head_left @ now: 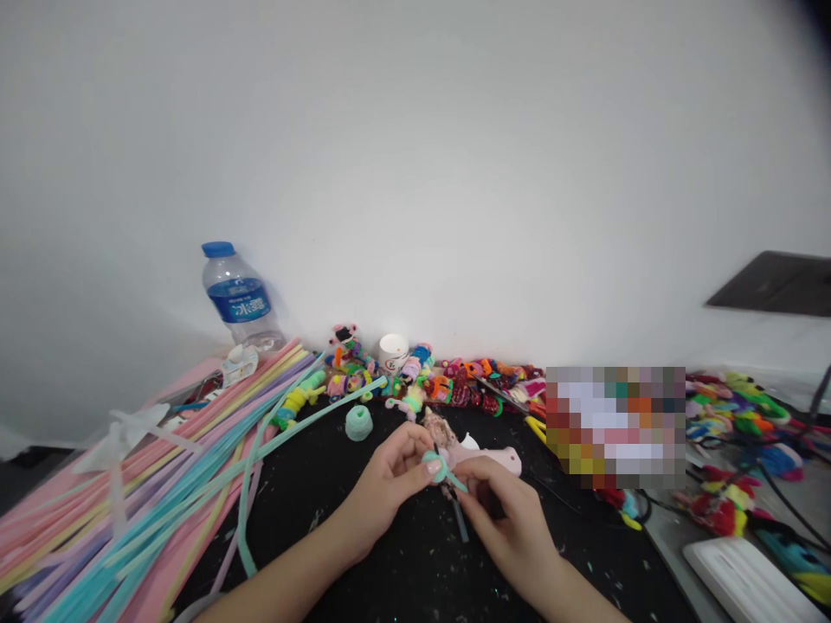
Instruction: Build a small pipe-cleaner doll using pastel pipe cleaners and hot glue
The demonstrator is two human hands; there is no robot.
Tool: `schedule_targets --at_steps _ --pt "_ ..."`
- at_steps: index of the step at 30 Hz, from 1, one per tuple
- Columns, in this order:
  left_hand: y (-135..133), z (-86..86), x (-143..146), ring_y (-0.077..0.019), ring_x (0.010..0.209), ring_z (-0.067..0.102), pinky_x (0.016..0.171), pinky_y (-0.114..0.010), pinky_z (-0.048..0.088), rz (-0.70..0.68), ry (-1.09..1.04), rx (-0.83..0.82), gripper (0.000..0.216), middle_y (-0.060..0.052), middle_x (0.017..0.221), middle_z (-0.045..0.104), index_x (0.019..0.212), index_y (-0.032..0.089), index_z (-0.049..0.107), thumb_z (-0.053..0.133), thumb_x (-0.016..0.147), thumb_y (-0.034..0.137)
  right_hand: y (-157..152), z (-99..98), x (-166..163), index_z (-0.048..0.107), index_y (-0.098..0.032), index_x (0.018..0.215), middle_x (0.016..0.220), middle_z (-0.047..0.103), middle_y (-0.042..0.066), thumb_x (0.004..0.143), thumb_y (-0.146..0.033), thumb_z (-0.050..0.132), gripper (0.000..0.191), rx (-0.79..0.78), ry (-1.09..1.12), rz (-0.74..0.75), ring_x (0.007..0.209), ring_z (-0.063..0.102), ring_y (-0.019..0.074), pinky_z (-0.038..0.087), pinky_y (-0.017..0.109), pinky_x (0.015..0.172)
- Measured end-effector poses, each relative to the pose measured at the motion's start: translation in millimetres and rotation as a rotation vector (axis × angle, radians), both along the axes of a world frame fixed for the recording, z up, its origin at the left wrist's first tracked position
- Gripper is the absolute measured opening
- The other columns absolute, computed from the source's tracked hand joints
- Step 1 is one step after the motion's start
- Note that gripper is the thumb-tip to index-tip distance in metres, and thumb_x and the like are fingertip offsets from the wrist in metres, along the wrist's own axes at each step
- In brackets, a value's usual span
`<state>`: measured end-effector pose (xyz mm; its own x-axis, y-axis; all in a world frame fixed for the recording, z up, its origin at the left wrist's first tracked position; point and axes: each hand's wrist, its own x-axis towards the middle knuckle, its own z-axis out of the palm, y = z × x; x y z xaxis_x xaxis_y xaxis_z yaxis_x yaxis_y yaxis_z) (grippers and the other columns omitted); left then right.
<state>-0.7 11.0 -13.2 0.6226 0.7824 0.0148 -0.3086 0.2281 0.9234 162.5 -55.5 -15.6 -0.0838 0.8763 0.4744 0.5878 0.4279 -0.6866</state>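
Observation:
My left hand (394, 478) pinches a small coil of mint-green pipe cleaner (434, 467) between thumb and fingers. My right hand (512, 510) has its thumb and fingertips closed on the loose end of the same pipe cleaner, just right of the coil. Right behind the hands lies a pale pink glue gun (497, 459), partly hidden by them. A translucent stick (461, 522) pokes out below the fingers. Another mint-green coil (359, 423), wound into a stepped cone, stands on the black mat (370, 571) to the left of my hands.
Bundles of pastel pipe cleaners (188, 467) cover the left side, some strands reaching over the mat. A water bottle (237, 298) leans on the wall behind. A paper cup (393, 350) and several colourful pipe-cleaner figures (464, 381) line the back. At right are cables and a white box (753, 575).

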Motion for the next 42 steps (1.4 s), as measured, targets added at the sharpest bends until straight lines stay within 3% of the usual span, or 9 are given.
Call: schedule_targets --at_steps 15,24,42 --pt "-1.0 -1.2 -1.1 -0.0111 0.071 0.044 0.067 -0.024 0.033 -0.012 0.042 0.008 0.015 0.003 0.074 0.050 0.083 0.018 0.049 0.062 0.078 0.024 1.0 2.9 1.4 0.060 -0.019 0.091 0.074 0.062 0.002 0.083 -0.011 0.052 0.014 0.027 -0.017 0.045 0.060 0.055 0.0126 0.044 0.022 0.056" --pt "-1.3 1.1 -0.1 -0.0114 0.070 0.042 0.067 -0.024 0.032 -0.031 0.041 0.033 0.015 0.003 0.073 0.049 0.083 0.018 0.051 0.062 0.078 0.026 3.1 8.9 1.7 0.061 -0.021 0.091 0.081 0.066 0.002 0.084 -0.008 0.051 0.018 0.044 -0.017 0.086 0.073 0.062 0.0142 0.049 0.022 0.067" --pt "-1.0 7.6 0.1 -0.0118 0.067 0.041 0.064 -0.024 0.031 -0.026 0.052 0.031 0.018 0.003 0.070 0.047 0.079 0.017 0.051 0.065 0.074 0.028 1.8 11.5 2.2 0.060 -0.021 0.093 0.081 0.063 0.003 0.087 -0.010 0.046 0.019 -0.006 -0.021 0.127 0.073 0.060 0.0153 0.047 0.024 0.067"
